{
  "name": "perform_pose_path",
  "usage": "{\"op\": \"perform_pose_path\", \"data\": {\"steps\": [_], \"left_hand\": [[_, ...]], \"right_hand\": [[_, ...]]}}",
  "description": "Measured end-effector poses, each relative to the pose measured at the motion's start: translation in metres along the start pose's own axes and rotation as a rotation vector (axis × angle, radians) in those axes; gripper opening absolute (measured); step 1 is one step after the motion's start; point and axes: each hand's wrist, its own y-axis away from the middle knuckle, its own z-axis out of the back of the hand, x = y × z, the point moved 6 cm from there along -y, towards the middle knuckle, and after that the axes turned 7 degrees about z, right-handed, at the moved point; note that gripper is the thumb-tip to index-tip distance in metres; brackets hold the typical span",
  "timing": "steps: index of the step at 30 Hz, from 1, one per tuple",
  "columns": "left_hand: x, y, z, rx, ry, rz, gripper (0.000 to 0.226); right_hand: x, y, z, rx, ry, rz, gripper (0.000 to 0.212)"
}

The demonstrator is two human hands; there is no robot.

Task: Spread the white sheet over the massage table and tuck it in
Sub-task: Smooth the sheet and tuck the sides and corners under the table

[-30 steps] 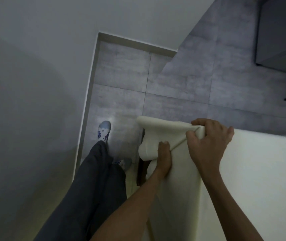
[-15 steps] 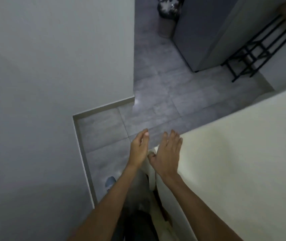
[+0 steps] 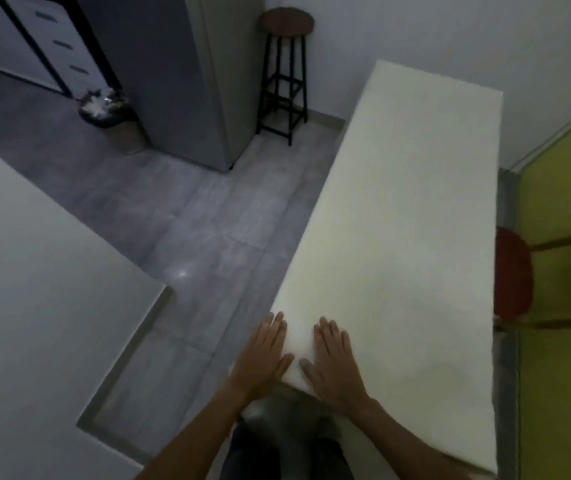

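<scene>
The white sheet (image 3: 398, 220) lies smooth along the full length of the massage table, which it hides from view. The left hand (image 3: 262, 356) and right hand (image 3: 335, 363), which 1 s ago pinched the folded corner, now rest flat with straight fingers, gripping nothing, on the sheet at the near left corner. This suggests that the corner's tuck is finished and smoothing has begun.
</scene>
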Motion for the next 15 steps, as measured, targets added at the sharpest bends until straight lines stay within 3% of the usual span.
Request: {"op": "perform_pose_path", "data": {"steps": [6,10,15], "left_hand": [[0.001,-0.003,-0.002,0.073,-0.013,-0.035,0.076],[0.005,-0.008,-0.005,0.124,-0.016,-0.032,0.079],[0.008,-0.012,0.004,0.157,-0.093,-0.173,0.075]], "right_hand": [[-0.003,0.021,-0.01,0.002,0.002,-0.307,0.076],[-0.003,0.019,-0.007,-0.017,0.015,-0.295,0.077],[-0.002,0.018,-0.006,-0.013,0.048,-0.279,0.081]]}}
